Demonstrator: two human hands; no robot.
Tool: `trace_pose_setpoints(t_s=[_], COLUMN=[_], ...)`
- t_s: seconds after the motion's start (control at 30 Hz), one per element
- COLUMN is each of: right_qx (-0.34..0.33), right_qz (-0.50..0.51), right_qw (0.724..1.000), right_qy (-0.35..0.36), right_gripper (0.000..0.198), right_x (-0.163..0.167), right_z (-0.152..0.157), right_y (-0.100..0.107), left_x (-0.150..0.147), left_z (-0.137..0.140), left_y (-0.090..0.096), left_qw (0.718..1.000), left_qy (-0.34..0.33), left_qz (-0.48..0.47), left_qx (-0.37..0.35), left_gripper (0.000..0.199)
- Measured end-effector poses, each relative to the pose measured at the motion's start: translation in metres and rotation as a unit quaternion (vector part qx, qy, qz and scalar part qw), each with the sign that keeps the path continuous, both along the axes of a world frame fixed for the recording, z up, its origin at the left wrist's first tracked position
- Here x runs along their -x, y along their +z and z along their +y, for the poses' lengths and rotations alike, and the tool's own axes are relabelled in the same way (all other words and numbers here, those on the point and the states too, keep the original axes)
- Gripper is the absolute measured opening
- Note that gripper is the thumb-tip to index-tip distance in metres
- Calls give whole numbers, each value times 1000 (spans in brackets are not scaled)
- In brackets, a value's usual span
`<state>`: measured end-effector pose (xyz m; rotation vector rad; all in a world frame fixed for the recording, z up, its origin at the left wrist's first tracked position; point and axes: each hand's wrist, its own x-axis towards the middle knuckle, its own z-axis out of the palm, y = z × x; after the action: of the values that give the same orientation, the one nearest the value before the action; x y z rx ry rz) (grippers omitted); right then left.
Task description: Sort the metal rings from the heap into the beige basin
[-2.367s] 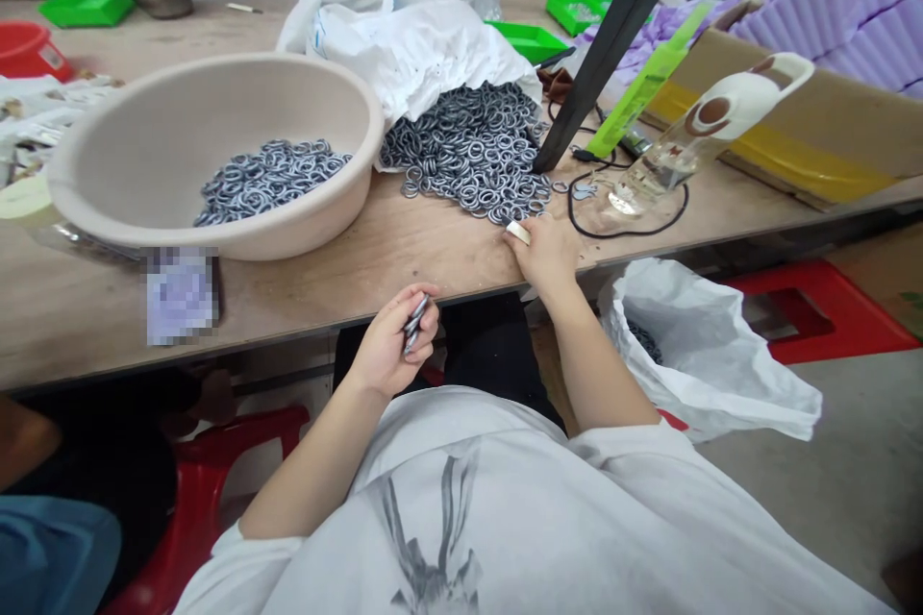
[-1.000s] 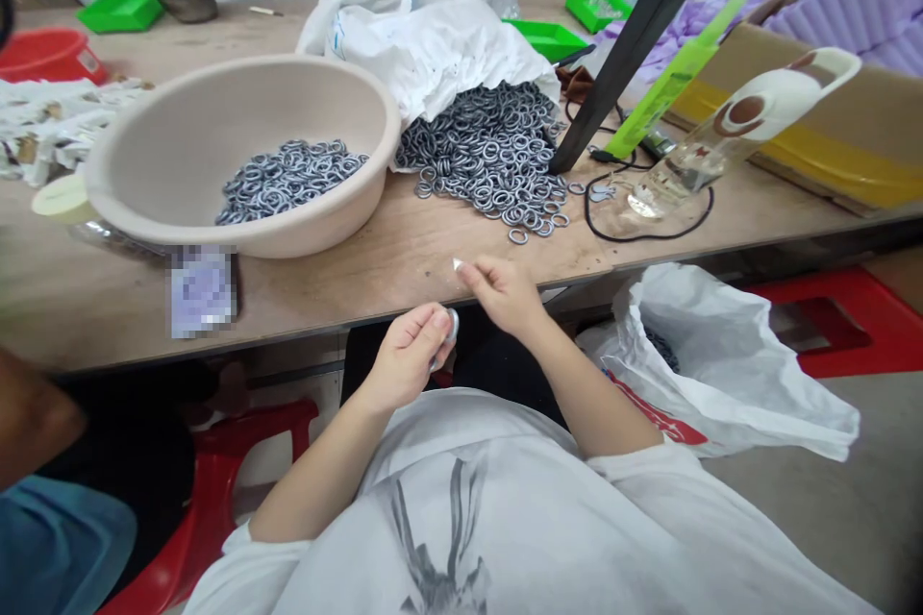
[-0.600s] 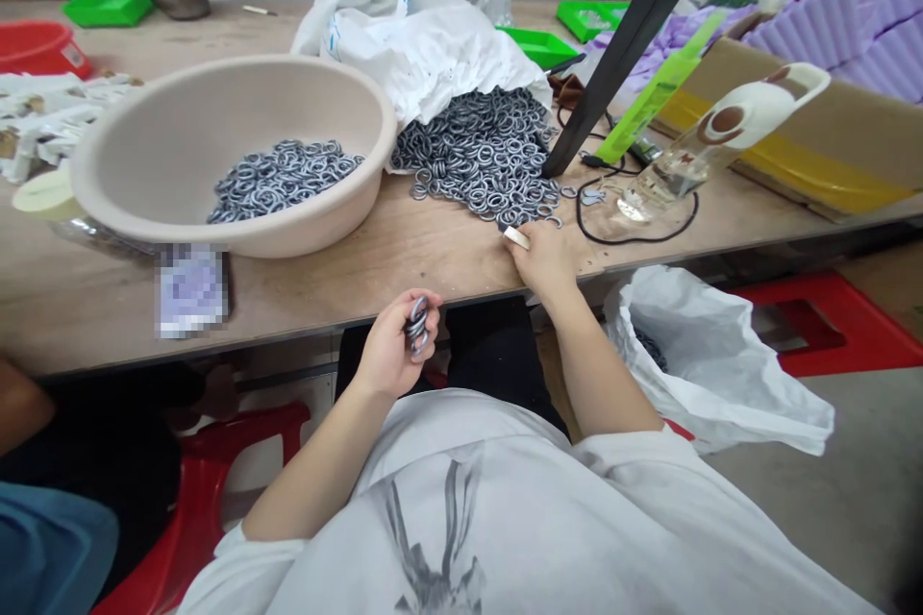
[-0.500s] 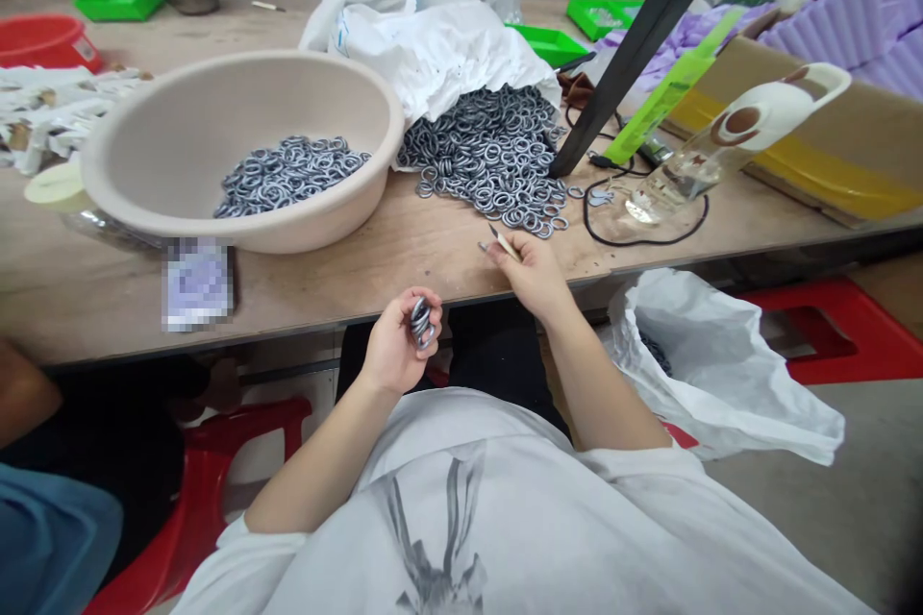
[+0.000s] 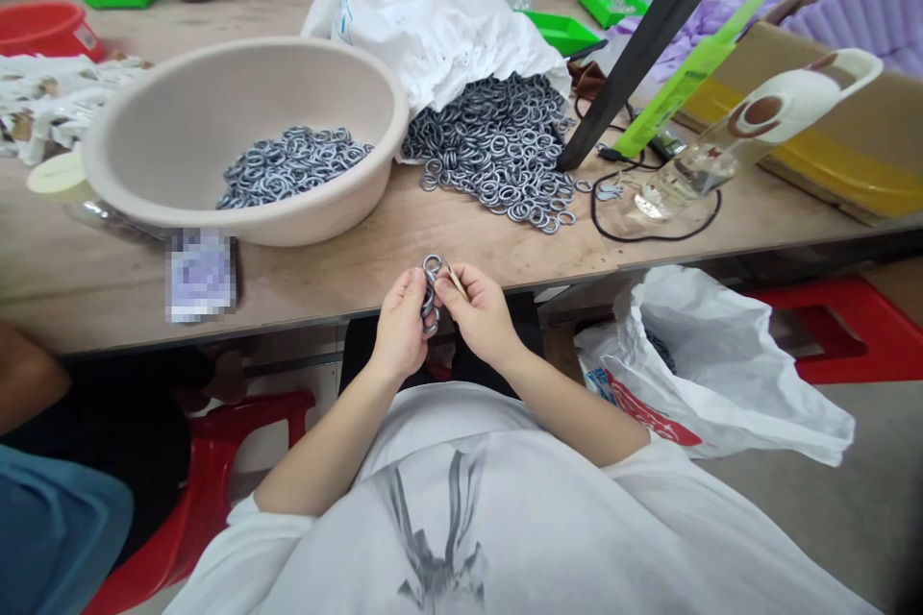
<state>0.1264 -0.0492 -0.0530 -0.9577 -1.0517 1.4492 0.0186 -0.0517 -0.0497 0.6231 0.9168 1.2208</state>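
Several grey rings (image 5: 430, 296) are gripped in my left hand (image 5: 401, 319), with one ring held up at the fingertips. My right hand (image 5: 482, 309) has closed around a thin, pale-handled knife (image 5: 457, 282), its dark tip pointing up and left beside the rings. Both hands meet just in front of the table's near edge, above my lap. Beyond them on the table lies a heap of grey rings (image 5: 505, 154), spilling from a white sack (image 5: 439, 29). To its left stands a large beige basin (image 5: 245, 227) with more rings (image 5: 295, 165) inside.
A dark metal post (image 5: 635, 58) rises beside the heap. Right of it stand a clear bottle (image 5: 685, 175) and a black cord (image 5: 656, 238). An open white bag (image 5: 728, 336) is low at my right. A co-worker's arm (image 5: 29, 380) shows at left.
My right hand, holding the knife, has moved left and down from near the heap to meet my left hand. A ring now stands up at my left fingertips.
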Motion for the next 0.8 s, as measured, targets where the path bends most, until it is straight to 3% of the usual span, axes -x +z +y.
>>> trace_pose_setpoints(t_s=[0.17, 0.33, 0.5, 0.57, 0.67, 0.73, 0.8], right_qx=[-14, -54, -112, -177, -290, -323, -328], right_qz=[-40, -44, -111, -181, -304, -353, -375], right_qw=[999, 997, 987, 967, 908, 878, 867], right_qy=[24, 45, -4, -13, 4, 6, 3], right_gripper=[45, 46, 39, 39, 38, 39, 41], right_x=[-7, -12, -23, -29, -36, -37, -36], right_z=[21, 20, 17, 14, 5, -1, -5], right_y=[-3, 3, 10, 15, 21, 23, 22], left_x=[0, 2, 6, 7, 8, 9, 9], left_z=[9, 5, -2, -3, -4, -3, -3], left_y=[0, 4, 10, 12, 15, 15, 15], left_qw=[1000, 999, 994, 992, 992, 992, 991], left_qy=[-12, -50, -108, -120, -118, -115, -118], left_qz=[14, -5, -22, -33, -48, -54, -56], left_qx=[-4, -2, -6, 3, 14, 21, 26], left_gripper=[47, 42, 40, 40, 40, 40, 39])
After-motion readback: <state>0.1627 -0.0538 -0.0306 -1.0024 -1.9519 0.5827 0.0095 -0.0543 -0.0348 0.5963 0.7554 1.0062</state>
